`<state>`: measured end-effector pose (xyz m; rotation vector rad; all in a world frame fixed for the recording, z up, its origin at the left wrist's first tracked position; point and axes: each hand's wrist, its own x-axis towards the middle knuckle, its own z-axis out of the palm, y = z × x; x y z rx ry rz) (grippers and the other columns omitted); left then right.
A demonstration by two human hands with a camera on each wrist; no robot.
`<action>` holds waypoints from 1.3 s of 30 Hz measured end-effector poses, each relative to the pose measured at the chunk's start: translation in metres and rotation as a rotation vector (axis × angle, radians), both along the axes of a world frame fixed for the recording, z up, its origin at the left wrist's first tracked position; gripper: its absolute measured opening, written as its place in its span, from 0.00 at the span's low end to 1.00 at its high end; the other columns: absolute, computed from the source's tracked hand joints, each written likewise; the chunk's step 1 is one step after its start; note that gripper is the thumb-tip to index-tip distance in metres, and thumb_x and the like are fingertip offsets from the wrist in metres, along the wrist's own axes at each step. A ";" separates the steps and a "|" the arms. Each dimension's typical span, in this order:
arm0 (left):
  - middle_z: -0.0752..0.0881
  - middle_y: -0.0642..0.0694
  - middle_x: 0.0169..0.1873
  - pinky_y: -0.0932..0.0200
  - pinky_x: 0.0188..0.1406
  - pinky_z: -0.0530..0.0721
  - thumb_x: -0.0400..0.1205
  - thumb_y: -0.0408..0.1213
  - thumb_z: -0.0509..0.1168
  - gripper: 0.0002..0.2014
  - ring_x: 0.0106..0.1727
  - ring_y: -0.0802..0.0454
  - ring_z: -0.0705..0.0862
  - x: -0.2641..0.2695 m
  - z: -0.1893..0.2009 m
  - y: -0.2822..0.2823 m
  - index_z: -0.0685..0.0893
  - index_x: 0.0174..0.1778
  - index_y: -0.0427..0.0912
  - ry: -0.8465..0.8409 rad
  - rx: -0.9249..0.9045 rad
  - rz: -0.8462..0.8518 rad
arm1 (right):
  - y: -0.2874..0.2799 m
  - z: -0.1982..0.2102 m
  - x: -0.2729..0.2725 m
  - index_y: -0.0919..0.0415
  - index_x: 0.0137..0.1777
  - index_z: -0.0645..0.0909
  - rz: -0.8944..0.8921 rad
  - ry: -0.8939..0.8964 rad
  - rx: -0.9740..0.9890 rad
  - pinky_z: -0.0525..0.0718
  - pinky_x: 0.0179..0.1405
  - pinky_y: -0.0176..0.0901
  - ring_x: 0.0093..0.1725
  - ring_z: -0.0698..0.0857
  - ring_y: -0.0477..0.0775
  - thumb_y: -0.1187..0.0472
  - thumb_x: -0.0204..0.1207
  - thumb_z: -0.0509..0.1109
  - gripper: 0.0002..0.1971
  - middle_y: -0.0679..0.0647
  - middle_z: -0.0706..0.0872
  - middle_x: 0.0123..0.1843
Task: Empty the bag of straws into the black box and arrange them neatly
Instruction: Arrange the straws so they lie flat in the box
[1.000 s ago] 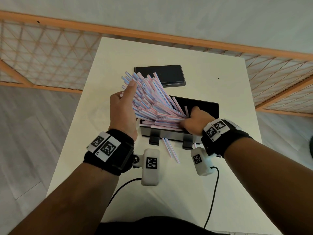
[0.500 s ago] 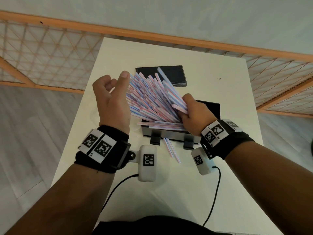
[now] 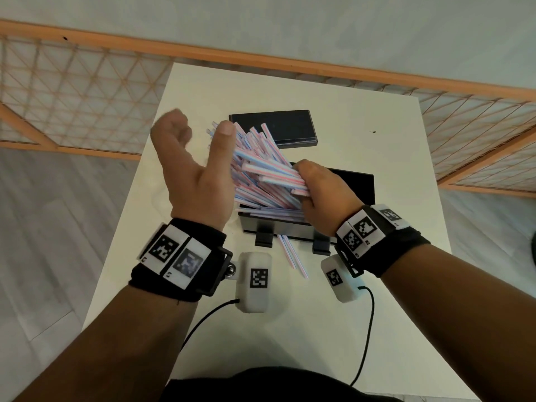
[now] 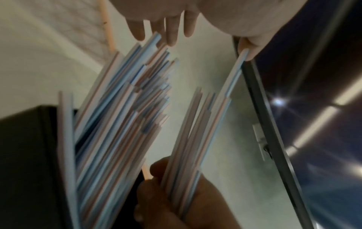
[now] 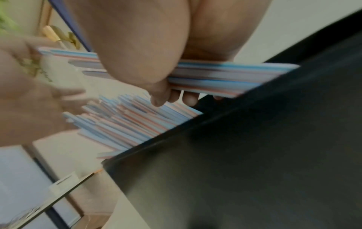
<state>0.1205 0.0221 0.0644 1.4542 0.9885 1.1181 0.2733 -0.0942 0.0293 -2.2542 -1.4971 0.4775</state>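
Observation:
A fan of pink, white and blue striped straws (image 3: 261, 169) leans out of the black box (image 3: 359, 181), tips pointing up and left. My right hand (image 3: 322, 195) grips a bundle of these straws (image 5: 225, 77) above the box's left part. My left hand (image 3: 197, 169) is raised to the left of the fan, thumb straight against the straw tips and fingers loosely curled, holding nothing. In the left wrist view the left fingers (image 4: 172, 31) hover at the tips of the straws (image 4: 117, 124). No bag is visible.
The black lid (image 3: 278, 126) lies flat behind the box. A few loose straws (image 3: 293, 256) lie on the white table (image 3: 290, 329) in front of the box, between its two latches. A wooden lattice rail runs past the table's far edge.
My right hand has risen out of the box with a bundle of straws. My left hand has moved up and left, its fingers coming off the fan and curling back.

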 end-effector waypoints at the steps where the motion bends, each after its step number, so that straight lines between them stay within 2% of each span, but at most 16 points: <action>1: 0.75 0.43 0.72 0.49 0.76 0.73 0.80 0.54 0.67 0.34 0.73 0.52 0.76 -0.001 0.003 -0.002 0.70 0.75 0.33 0.035 0.133 -0.009 | 0.001 0.000 -0.001 0.64 0.65 0.75 0.019 -0.005 0.000 0.76 0.51 0.47 0.54 0.79 0.62 0.72 0.71 0.64 0.21 0.60 0.82 0.57; 5: 0.78 0.31 0.71 0.42 0.78 0.71 0.86 0.37 0.61 0.23 0.75 0.35 0.76 0.007 0.011 -0.009 0.74 0.72 0.23 0.054 0.539 -0.238 | 0.001 -0.006 -0.001 0.63 0.65 0.76 0.010 -0.017 0.003 0.81 0.54 0.56 0.55 0.80 0.66 0.71 0.69 0.64 0.22 0.61 0.83 0.57; 8: 0.82 0.31 0.70 0.40 0.78 0.72 0.89 0.44 0.56 0.24 0.77 0.34 0.77 0.022 0.005 -0.018 0.81 0.69 0.26 0.273 0.603 -0.486 | 0.004 -0.007 -0.005 0.62 0.59 0.76 0.005 0.018 0.069 0.82 0.43 0.54 0.46 0.82 0.62 0.66 0.70 0.63 0.17 0.54 0.82 0.47; 10: 0.80 0.32 0.73 0.45 0.81 0.69 0.91 0.52 0.52 0.30 0.80 0.35 0.73 0.025 0.001 -0.023 0.80 0.71 0.27 0.334 0.609 -0.563 | 0.005 -0.003 -0.010 0.61 0.55 0.78 -0.005 0.035 0.119 0.77 0.34 0.46 0.37 0.79 0.55 0.55 0.72 0.59 0.16 0.46 0.76 0.39; 12: 0.78 0.30 0.74 0.46 0.82 0.67 0.90 0.53 0.50 0.32 0.80 0.33 0.72 0.029 0.002 -0.021 0.80 0.71 0.26 0.328 0.688 -0.514 | 0.003 0.001 -0.011 0.61 0.50 0.81 -0.034 0.029 0.169 0.68 0.29 0.39 0.31 0.76 0.53 0.49 0.72 0.58 0.18 0.42 0.72 0.32; 14: 0.79 0.29 0.72 0.46 0.80 0.68 0.90 0.50 0.53 0.29 0.77 0.31 0.74 0.033 0.002 -0.017 0.82 0.68 0.26 0.359 0.742 -0.448 | 0.004 0.005 -0.012 0.61 0.44 0.83 -0.058 0.015 0.235 0.67 0.30 0.39 0.27 0.75 0.54 0.52 0.71 0.64 0.13 0.46 0.77 0.27; 16: 0.83 0.30 0.67 0.52 0.76 0.68 0.89 0.46 0.56 0.25 0.72 0.32 0.79 0.036 -0.001 -0.019 0.85 0.64 0.27 0.404 0.742 -0.484 | 0.009 0.008 -0.015 0.61 0.42 0.83 -0.070 -0.115 0.137 0.66 0.31 0.42 0.25 0.72 0.55 0.49 0.73 0.55 0.19 0.55 0.84 0.29; 18: 0.84 0.31 0.66 0.56 0.74 0.70 0.89 0.43 0.57 0.22 0.71 0.34 0.81 0.036 -0.004 -0.023 0.86 0.63 0.28 0.382 0.734 -0.516 | 0.014 0.009 -0.020 0.59 0.44 0.81 -0.070 -0.189 0.016 0.62 0.30 0.42 0.26 0.66 0.52 0.45 0.68 0.39 0.30 0.55 0.83 0.32; 21: 0.85 0.33 0.63 0.55 0.69 0.76 0.88 0.41 0.59 0.19 0.67 0.37 0.83 0.038 -0.002 -0.022 0.86 0.61 0.28 0.315 0.735 -0.430 | 0.018 0.017 -0.019 0.57 0.41 0.78 -0.087 -0.112 0.007 0.56 0.25 0.37 0.23 0.69 0.53 0.44 0.70 0.43 0.24 0.53 0.81 0.30; 23: 0.88 0.37 0.53 0.52 0.58 0.82 0.88 0.41 0.58 0.17 0.55 0.39 0.85 0.039 -0.004 -0.023 0.87 0.53 0.31 0.344 0.735 -0.444 | 0.021 0.022 -0.021 0.61 0.47 0.81 -0.105 -0.049 0.000 0.61 0.29 0.39 0.31 0.82 0.61 0.49 0.76 0.50 0.21 0.56 0.84 0.36; 25: 0.86 0.40 0.41 0.46 0.40 0.82 0.87 0.40 0.58 0.15 0.41 0.40 0.83 0.038 -0.008 -0.025 0.85 0.44 0.34 0.441 0.764 -0.412 | 0.019 0.018 -0.020 0.63 0.41 0.82 -0.047 -0.053 0.020 0.63 0.27 0.40 0.27 0.82 0.64 0.52 0.73 0.51 0.20 0.57 0.84 0.31; 27: 0.81 0.44 0.31 0.50 0.28 0.75 0.87 0.42 0.59 0.15 0.31 0.41 0.79 0.037 -0.011 -0.023 0.78 0.37 0.39 0.564 0.757 -0.341 | 0.018 0.011 -0.015 0.62 0.39 0.83 -0.056 -0.074 0.110 0.72 0.25 0.44 0.24 0.80 0.63 0.47 0.67 0.49 0.24 0.56 0.84 0.27; 30: 0.70 0.51 0.23 0.57 0.27 0.63 0.86 0.41 0.63 0.17 0.23 0.48 0.67 0.039 -0.014 -0.020 0.69 0.31 0.46 0.560 0.746 -0.347 | 0.017 0.000 -0.012 0.60 0.42 0.83 -0.086 -0.123 0.163 0.82 0.31 0.51 0.28 0.82 0.63 0.44 0.66 0.50 0.24 0.56 0.85 0.30; 33: 0.69 0.50 0.20 0.62 0.29 0.56 0.83 0.34 0.66 0.17 0.22 0.51 0.64 0.042 -0.020 -0.018 0.72 0.28 0.41 0.467 0.747 -0.333 | 0.018 0.001 -0.010 0.59 0.43 0.82 -0.121 -0.071 0.174 0.85 0.33 0.55 0.31 0.84 0.65 0.50 0.68 0.61 0.14 0.56 0.87 0.31; 37: 0.77 0.43 0.20 0.62 0.30 0.54 0.84 0.34 0.64 0.17 0.22 0.48 0.67 0.041 -0.028 -0.016 0.76 0.28 0.36 0.432 0.674 -0.290 | 0.014 0.000 -0.008 0.54 0.37 0.78 -0.177 -0.062 0.075 0.84 0.36 0.52 0.32 0.82 0.63 0.46 0.65 0.63 0.12 0.54 0.86 0.32; 39: 0.82 0.44 0.23 0.61 0.29 0.58 0.84 0.38 0.66 0.16 0.23 0.45 0.75 0.040 -0.028 -0.019 0.80 0.31 0.35 0.427 0.632 -0.307 | 0.016 0.000 -0.008 0.54 0.41 0.82 -0.147 -0.111 -0.008 0.82 0.37 0.49 0.35 0.84 0.63 0.45 0.66 0.59 0.16 0.55 0.87 0.34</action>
